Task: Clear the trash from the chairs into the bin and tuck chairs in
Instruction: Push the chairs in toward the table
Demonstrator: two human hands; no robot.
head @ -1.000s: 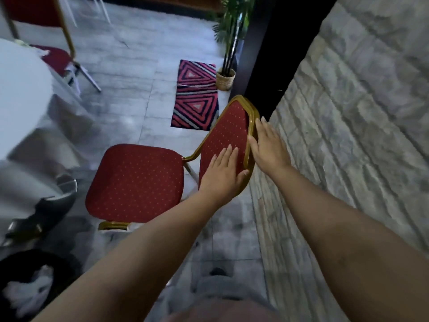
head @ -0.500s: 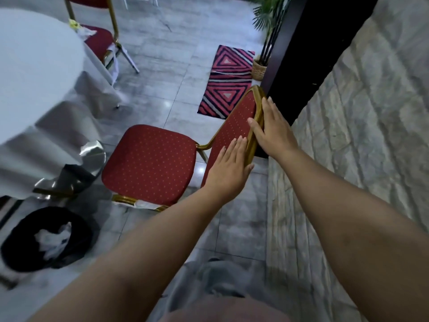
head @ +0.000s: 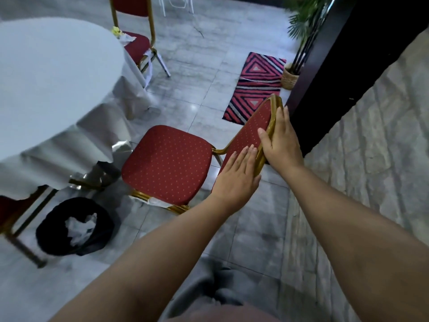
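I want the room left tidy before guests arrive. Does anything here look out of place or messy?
Yes. The near chair stands pulled out from the table, with both hands on its backrest. The far chair has crumpled trash on its seat. A scrap of white paper hangs under the near chair's front edge.

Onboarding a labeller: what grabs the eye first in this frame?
Centre frame, the red chair, seat bare, with the left hand flat on its backrest and the right hand on the gold top rail. Lower left, the black bin holds white trash. Upper left, another chair carries litter beside the white table.
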